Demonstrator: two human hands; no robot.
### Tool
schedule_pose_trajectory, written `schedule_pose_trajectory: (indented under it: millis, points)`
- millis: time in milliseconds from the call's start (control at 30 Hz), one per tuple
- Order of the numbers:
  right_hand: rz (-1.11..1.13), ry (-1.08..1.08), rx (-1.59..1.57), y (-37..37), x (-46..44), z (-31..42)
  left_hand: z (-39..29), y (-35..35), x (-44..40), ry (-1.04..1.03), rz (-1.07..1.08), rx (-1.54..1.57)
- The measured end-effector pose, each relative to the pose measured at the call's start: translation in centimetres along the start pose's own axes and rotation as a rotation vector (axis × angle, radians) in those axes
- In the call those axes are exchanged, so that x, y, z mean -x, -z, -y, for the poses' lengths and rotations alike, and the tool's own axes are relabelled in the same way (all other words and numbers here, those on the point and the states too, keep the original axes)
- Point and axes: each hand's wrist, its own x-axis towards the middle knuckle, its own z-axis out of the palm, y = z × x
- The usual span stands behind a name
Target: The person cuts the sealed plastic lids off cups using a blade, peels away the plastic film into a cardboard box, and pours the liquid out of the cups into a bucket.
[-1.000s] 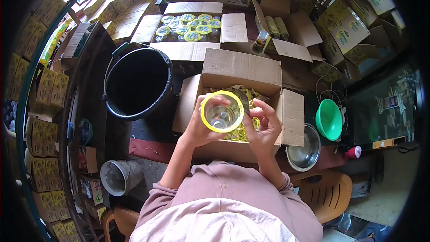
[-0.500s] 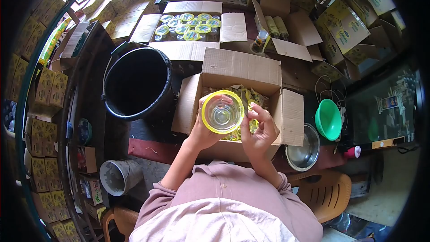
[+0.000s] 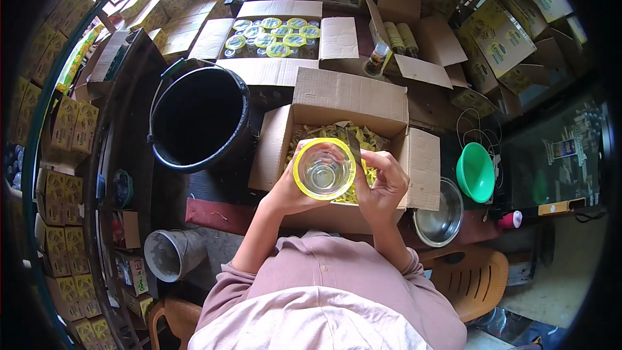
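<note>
A clear cup (image 3: 324, 170) with a yellow rim is held in my left hand (image 3: 289, 188), its round mouth turned up toward the camera. My right hand (image 3: 382, 188) is closed on a dark flat blade (image 3: 352, 144), which stands against the right side of the rim. Both hands are over the near part of an open cardboard box (image 3: 350, 96). Yellow strips and scraps (image 3: 369, 135) lie inside that box, partly hidden by the cup and hands.
A black bucket (image 3: 243, 131) stands to the left and a green bowl (image 3: 476, 172) to the right, near a metal bowl (image 3: 455, 210). Behind is a box of yellow-rimmed cups (image 3: 278, 49). A grey bucket (image 3: 170, 256) and orange chair (image 3: 470, 279) are nearer me.
The cup has shifted slightly down and to the right with my left hand. My right hand has moved slightly, and the dark blade shows more clearly above the rim.
</note>
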Motion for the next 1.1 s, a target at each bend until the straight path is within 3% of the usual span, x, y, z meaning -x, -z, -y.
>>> schedule_pose_trajectory:
  millis: [467, 767, 1000, 1100]
  points:
    - [-0.086, 0.041, 0.118, -0.4, 1.6, 0.4, -0.2, -0.4, -0.6, -0.049, -0.052, 0.192]
    - [-0.062, 0.105, 0.129, -0.2, 0.7, 0.3, -0.7, 0.0, -0.2, -0.01, 0.031, -0.037]
    - [-0.004, 0.077, 0.063, 0.2, 0.8, -0.2, -0.9, 0.3, -0.3, 0.044, 0.027, 0.124]
    - [-0.004, 0.062, 0.063, 0.3, 0.8, -0.2, -0.8, 0.5, -0.4, 0.004, 0.084, 0.022]
